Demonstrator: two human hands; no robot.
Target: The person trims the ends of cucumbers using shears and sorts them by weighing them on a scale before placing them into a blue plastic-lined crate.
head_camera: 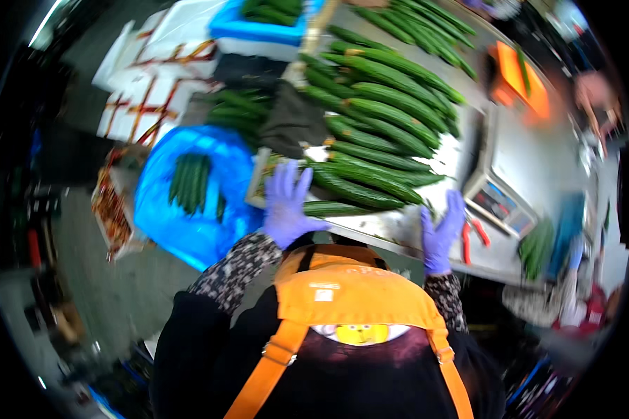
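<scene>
My left hand [288, 207], in a purple glove, is spread with its fingers apart at the near left edge of the metal table [377, 225], beside the pile's lower left end. My right hand [443, 230], gloved alike, is held apart to the right of the pile with nothing in it. Between and beyond both hands lie long green cucumbers [393, 105] in a heap, roughly side by side. One single cucumber [335, 209] lies close to my left hand, near the table edge. Red-handled pliers or shears [472, 235] rest just right of my right hand.
Left of the table stands a container lined with blue plastic [157, 209], holding several cucumbers [190, 183]. White taped foam boxes [147, 105] lie beyond. At right are a weighing scale [500, 204], an orange basket [521, 78] and more cucumbers [537, 249]. Another person's arm [574, 283] shows far right.
</scene>
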